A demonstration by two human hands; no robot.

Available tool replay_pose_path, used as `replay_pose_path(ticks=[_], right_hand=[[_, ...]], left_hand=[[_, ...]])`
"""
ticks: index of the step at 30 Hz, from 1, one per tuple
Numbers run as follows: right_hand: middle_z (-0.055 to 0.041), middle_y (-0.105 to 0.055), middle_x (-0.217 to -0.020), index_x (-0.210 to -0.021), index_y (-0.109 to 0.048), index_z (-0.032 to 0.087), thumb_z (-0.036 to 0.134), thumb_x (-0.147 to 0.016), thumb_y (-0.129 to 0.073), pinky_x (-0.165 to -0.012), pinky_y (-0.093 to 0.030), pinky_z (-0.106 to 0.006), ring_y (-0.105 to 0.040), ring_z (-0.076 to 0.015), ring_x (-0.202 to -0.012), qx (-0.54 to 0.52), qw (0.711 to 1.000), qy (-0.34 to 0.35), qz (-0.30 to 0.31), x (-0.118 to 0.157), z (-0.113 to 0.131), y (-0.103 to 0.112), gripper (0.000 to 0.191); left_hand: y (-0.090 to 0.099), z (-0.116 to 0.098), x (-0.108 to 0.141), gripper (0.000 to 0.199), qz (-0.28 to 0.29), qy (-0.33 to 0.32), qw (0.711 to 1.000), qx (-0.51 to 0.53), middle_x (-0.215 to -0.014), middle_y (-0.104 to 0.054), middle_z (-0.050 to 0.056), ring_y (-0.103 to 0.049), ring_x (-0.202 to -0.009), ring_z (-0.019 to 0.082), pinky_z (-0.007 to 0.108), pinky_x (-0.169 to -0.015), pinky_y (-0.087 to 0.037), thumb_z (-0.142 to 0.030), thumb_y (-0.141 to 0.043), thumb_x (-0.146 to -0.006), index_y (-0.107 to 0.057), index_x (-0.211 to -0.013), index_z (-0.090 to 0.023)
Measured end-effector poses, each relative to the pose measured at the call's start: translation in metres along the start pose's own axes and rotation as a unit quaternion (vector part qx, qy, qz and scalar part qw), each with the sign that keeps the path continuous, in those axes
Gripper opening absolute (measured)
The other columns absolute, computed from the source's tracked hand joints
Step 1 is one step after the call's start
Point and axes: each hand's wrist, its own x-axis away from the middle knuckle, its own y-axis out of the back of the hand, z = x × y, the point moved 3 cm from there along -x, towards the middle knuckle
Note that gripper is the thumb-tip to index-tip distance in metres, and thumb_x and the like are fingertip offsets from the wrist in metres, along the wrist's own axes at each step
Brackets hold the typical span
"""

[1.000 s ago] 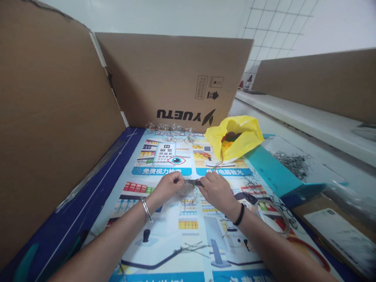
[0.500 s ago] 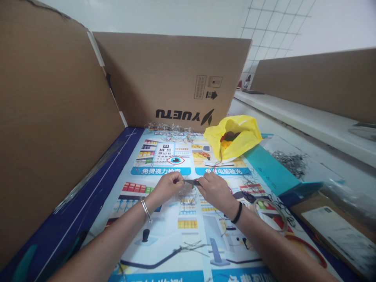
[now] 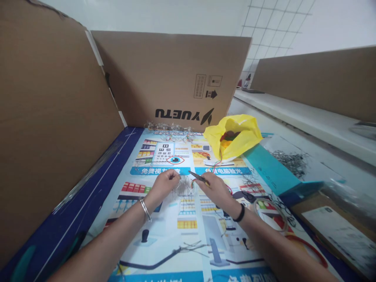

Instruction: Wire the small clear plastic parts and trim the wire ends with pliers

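- Left hand (image 3: pixel 165 185): grip pinched, fingertips together; whether it holds a wire is too small to tell.
- Right hand (image 3: pixel 217 192): grip clamped on a slim, dark, pointed hand tool (image 3: pixel 197 176), its tip apart from the left hand.
- Fine tangled wires (image 3: pixel 185 188) lie between the hands, above the poster (image 3: pixel 164 235).
- Cardboard panels (image 3: pixel 147 70) wall the desk's (image 3: pixel 88 203) left and far edges.
- Yellow bag (image 3: pixel 245 139): far right, well beyond the right hand.
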Motion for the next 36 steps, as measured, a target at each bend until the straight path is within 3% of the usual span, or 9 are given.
replay_pose_path(ticks=[6, 13, 20, 32, 36], right_hand=[[-0.0014, -0.055, -0.073, -0.073, -0.051, 0.019, 0.044, -0.086, -0.041, -0.057, -0.032, -0.022, -0.051, -0.0133, -0.068, 0.036, 0.998, -0.014, 0.04, -0.004, 0.0, 0.019, 0.03], [-0.0035, -0.06, -0.083, -0.082, -0.059, 0.02, 0.042, -0.084, -0.045, -0.059, -0.033, -0.022, -0.056, -0.0149, -0.077, 0.131, 0.985, -0.009, 0.113, -0.004, -0.003, 0.03, 0.026], [-0.0039, -0.062, -0.086, -0.086, -0.06, 0.021, 0.04, -0.084, -0.045, -0.062, -0.034, -0.022, -0.057, -0.0159, -0.083, 0.173, 0.978, 0.004, 0.12, -0.002, 0.0, 0.031, 0.024], [-0.003, -0.064, -0.085, -0.086, -0.061, 0.022, 0.04, -0.085, -0.046, -0.059, -0.034, -0.023, -0.059, -0.0161, -0.079, 0.2, 0.972, 0.005, 0.122, -0.002, 0.006, 0.034, 0.024], [-0.0039, -0.064, -0.085, -0.085, -0.061, 0.021, 0.041, -0.085, -0.047, -0.06, -0.035, -0.023, -0.059, -0.0169, -0.081, 0.212, 0.97, 0.006, 0.117, -0.001, 0.008, 0.035, 0.024]], left_hand=[[0.005, 0.0, -0.002, 0.014, -0.048, -0.013, 0.999, -0.012, -0.057, -0.043, -0.005, -0.038, -0.054, 0.009, 0.019, -0.052, -0.03, -0.026, -0.048, -0.07, -0.046, -0.06, -0.017], [0.007, -0.007, 0.0, 0.012, -0.033, -0.03, 0.998, -0.036, -0.058, -0.045, -0.004, -0.041, -0.056, 0.01, 0.02, -0.054, -0.032, -0.024, -0.046, -0.07, -0.046, -0.061, -0.017], [0.005, -0.011, 0.002, 0.012, -0.022, -0.02, 0.998, -0.052, -0.057, -0.045, -0.005, -0.04, -0.055, 0.01, 0.021, -0.054, -0.032, -0.025, -0.047, -0.07, -0.047, -0.06, -0.017], [0.0, -0.01, 0.002, 0.01, 0.049, -0.05, 0.996, -0.05, -0.058, -0.042, -0.005, -0.039, -0.056, 0.01, 0.021, -0.054, -0.031, -0.023, -0.046, -0.07, -0.048, -0.062, -0.017], [0.002, -0.013, 0.002, 0.011, 0.054, -0.076, 0.991, -0.096, -0.06, -0.046, -0.003, -0.043, -0.058, 0.011, 0.022, -0.055, -0.032, -0.023, -0.046, -0.073, -0.05, -0.065, -0.017]])
